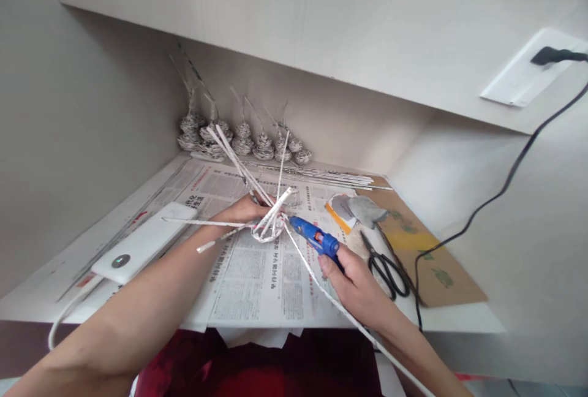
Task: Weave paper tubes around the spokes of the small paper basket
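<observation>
My left hand is closed on a small weave of rolled paper strips, partly hidden behind it. White strips stick out of the weave to the left, upward and to the right, one long strip running down past my right forearm. In my right hand is a blue hot glue gun, its fingers wrapped round the handle. The gun's nozzle points left and is at the weave's right side; whether it touches cannot be made out. Both hands are above newspaper spread on the table.
Several woven gourd shapes line the back wall. Loose paper sticks lie before them. To the right are black scissors, a grey cloth and cardboard. A white power bank lies left. A black cord hangs from the socket.
</observation>
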Demonstrator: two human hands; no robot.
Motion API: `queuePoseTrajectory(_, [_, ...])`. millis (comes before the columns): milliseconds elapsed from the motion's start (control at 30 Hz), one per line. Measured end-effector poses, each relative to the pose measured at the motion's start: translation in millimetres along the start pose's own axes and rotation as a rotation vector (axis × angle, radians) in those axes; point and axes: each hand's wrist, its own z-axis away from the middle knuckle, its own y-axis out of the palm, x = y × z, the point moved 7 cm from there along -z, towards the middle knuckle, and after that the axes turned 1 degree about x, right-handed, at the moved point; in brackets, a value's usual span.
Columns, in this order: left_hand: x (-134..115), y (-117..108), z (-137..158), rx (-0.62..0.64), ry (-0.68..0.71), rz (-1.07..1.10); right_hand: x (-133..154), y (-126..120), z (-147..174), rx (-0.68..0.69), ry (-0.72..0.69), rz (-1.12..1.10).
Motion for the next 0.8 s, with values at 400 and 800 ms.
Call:
queuePoseTrajectory(400, [1.2, 1.1, 0.4, 0.003, -0.001, 0.002, -1.4, 4.1, -1.7, -0.007, -0.075, 0.047])
queuePoseTrajectory(800, [1.8, -0.5, 1.2, -0.021, 0.009, 0.017, -0.2, 2.4, -2.3, -0.012, -0.048, 0.111])
